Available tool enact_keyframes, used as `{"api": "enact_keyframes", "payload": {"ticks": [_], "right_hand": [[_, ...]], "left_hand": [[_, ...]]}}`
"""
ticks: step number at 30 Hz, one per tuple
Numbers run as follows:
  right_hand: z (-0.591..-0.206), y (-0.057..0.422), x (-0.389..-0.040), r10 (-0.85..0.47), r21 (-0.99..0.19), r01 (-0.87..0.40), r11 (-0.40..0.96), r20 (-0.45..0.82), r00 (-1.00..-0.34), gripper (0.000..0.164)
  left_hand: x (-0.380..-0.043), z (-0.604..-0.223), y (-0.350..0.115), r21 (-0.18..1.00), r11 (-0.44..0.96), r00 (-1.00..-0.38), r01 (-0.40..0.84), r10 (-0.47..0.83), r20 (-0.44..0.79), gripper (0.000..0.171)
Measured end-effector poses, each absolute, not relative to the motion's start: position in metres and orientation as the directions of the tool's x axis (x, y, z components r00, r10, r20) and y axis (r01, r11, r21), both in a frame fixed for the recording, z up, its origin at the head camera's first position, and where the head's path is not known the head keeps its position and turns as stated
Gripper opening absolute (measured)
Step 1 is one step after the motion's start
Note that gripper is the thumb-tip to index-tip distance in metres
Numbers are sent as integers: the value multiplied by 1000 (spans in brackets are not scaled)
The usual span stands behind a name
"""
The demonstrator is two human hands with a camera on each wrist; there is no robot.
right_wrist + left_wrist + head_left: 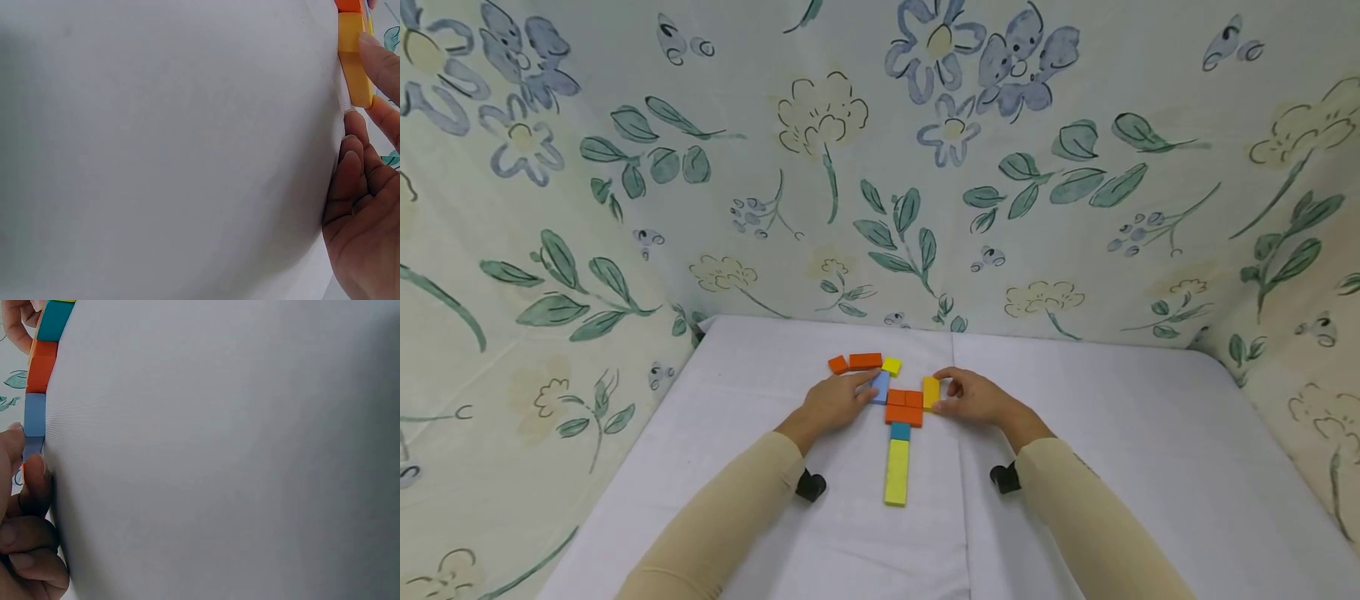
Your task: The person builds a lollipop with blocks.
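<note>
Several coloured wooden blocks lie flat on the white cloth. My left hand (835,404) holds a blue block (881,387) between thumb and index finger, on the left of two small orange blocks (905,397). On their right side, my right hand (977,397) pinches a yellow-orange block (932,392) by its two ends, also seen in the right wrist view as a yellow-orange block (355,69). Below the small orange blocks lies an orange bar (903,416), then a teal block (900,432) and a long yellow-green strip (897,473) pointing towards me.
Beyond my left hand lie a small orange block (838,364), an orange bar (866,361) and a yellow block (891,366). Floral fabric (880,167) hangs behind and at both sides of the white table (1112,433). Black wrist devices (810,485) show under both forearms.
</note>
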State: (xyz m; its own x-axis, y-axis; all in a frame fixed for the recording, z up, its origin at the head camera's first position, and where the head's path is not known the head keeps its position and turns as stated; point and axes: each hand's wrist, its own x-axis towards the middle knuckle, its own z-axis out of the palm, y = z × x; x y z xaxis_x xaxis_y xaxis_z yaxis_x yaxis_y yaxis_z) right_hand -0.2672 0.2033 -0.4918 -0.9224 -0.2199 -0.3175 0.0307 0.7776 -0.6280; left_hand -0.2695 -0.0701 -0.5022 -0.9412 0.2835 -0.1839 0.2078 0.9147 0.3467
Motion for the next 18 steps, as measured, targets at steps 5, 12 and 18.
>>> {"api": "enact_keyframes", "payload": {"ticks": [5,12,18], "right_hand": [[-495,205,-269,-218,-635,35,772,-316,-923,55],[-499,206,-271,-229,-627,16,779,-309,-923,57],[-496,205,-269,-225,-623,16,782,-307,-925,57]], "left_hand": [[-269,-502,-70,355,915,-942,195,275,-191,52],[-268,-501,-70,343,919,-942,193,271,-197,52],[-268,-500,-70,328,924,-942,196,271,-199,52]]}}
